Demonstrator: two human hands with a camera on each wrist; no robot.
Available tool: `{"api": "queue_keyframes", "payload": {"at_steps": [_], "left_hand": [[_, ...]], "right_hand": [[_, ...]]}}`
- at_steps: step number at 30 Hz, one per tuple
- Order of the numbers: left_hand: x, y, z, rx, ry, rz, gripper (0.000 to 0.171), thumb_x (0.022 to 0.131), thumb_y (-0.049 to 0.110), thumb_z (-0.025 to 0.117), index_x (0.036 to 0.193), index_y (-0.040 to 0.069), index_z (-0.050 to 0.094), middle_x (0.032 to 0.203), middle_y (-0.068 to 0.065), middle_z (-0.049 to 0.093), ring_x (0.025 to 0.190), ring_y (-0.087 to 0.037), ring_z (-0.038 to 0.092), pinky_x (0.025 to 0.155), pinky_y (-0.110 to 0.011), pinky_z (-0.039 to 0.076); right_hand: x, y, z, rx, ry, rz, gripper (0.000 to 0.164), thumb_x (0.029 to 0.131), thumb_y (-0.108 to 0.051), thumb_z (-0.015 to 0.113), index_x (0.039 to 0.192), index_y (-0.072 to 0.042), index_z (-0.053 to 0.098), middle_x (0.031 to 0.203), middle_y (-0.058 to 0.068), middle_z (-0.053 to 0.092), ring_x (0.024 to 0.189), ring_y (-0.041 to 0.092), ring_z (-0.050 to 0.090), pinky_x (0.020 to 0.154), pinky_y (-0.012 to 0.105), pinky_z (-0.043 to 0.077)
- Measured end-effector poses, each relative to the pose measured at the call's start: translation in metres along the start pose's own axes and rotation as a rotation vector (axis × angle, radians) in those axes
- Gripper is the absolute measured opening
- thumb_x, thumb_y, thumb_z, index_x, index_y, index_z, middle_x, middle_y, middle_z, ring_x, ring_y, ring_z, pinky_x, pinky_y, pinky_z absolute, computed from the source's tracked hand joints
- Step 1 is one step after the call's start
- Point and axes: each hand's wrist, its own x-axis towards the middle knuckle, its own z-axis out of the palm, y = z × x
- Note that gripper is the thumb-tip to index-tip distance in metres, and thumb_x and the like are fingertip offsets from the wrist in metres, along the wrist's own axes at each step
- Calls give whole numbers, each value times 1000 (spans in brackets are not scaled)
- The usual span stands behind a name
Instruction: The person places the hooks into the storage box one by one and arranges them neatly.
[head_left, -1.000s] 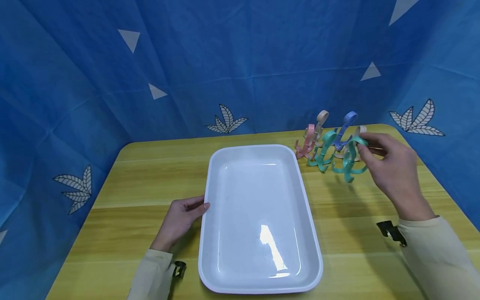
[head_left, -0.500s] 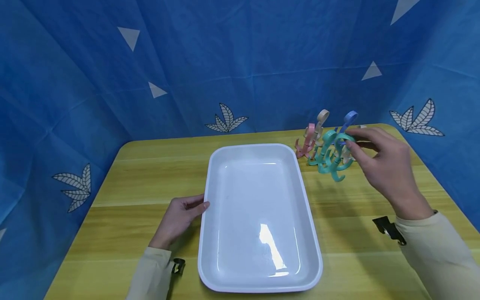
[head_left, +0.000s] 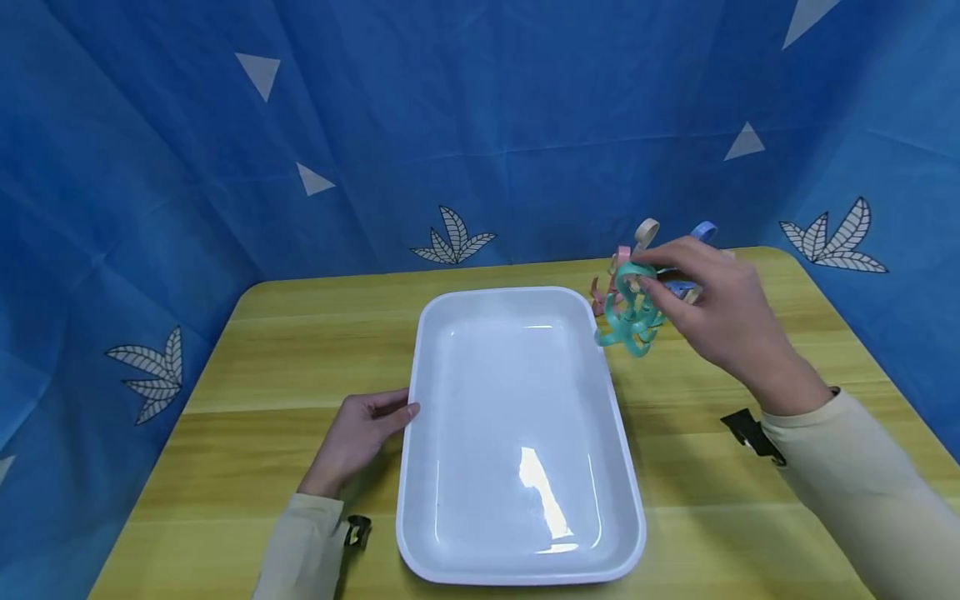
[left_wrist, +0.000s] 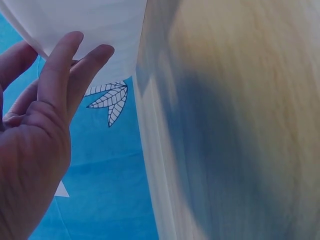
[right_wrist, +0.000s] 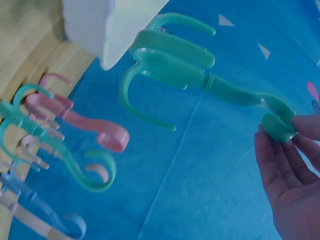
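Note:
My right hand (head_left: 731,312) pinches the curled top of a green multi-prong hanging hook (right_wrist: 172,67) between thumb and fingers. The hook hangs in the air near the far right corner of a white rectangular tray (head_left: 495,400), prongs down. In the right wrist view its prongs appear close to the tray's corner. My left hand (head_left: 360,437) holds the tray's left rim, thumb on the edge. Seen from the left wrist, its fingers (left_wrist: 57,70) lie against the tray's outer wall.
Behind the right hand stand more hooks: a pink one (right_wrist: 85,122), a second green one (right_wrist: 62,147), a blue one (head_left: 703,231) and a beige one (head_left: 647,231), some partly hidden. A blue patterned curtain (head_left: 495,133) borders the wooden table (head_left: 322,333).
My right hand has carried the green hook leftward, from the right side of the hook cluster towards the tray's far right corner. The left hand and tray have stayed in place.

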Motion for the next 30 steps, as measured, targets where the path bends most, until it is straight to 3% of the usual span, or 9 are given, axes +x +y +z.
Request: {"api": "queue_keyframes", "payload": {"at_steps": [5,11,18,22,30], "left_hand": [[-1,2,2,-9,-4,-5,45,92,28,72,127,0,64,123,-14,65,110,-25,63,94,-38,53],[-1,4,2,-17,-4,-14,43,93,26,71,126,0,65,122,-14,65,110,-25,63,94,-40,52],[0,2,1,-12,-9,-27,41,93,25,71,126,2,66,121,-11,66,111,-23,62,96,-40,51],[0,1,0,-23,-12,-25,41,93,25,71,126,2,66,120,-11,67,109,-23,63,94,-39,52],[1,1,-1,-43,-30,-29,42,93,25,71,127,0,65,122,-11,66,108,-23,64,92,-37,54]], "right_hand": [[9,-1,11,33,-79,-68,32,85,4,74,115,-6,71,111,4,67,90,19,68,78,10,48],[16,-1,23,76,-159,-103,27,87,2,73,112,-7,71,104,0,66,87,15,67,75,31,57],[26,-5,38,218,-247,-20,21,93,-2,68,113,-6,71,104,1,66,91,16,67,75,28,56],[32,-9,49,284,-293,35,20,95,-3,66,114,-5,71,105,3,66,96,21,67,79,38,58],[45,-9,67,267,-349,48,21,94,-5,67,115,-5,70,107,4,66,101,23,65,87,43,56]]}}
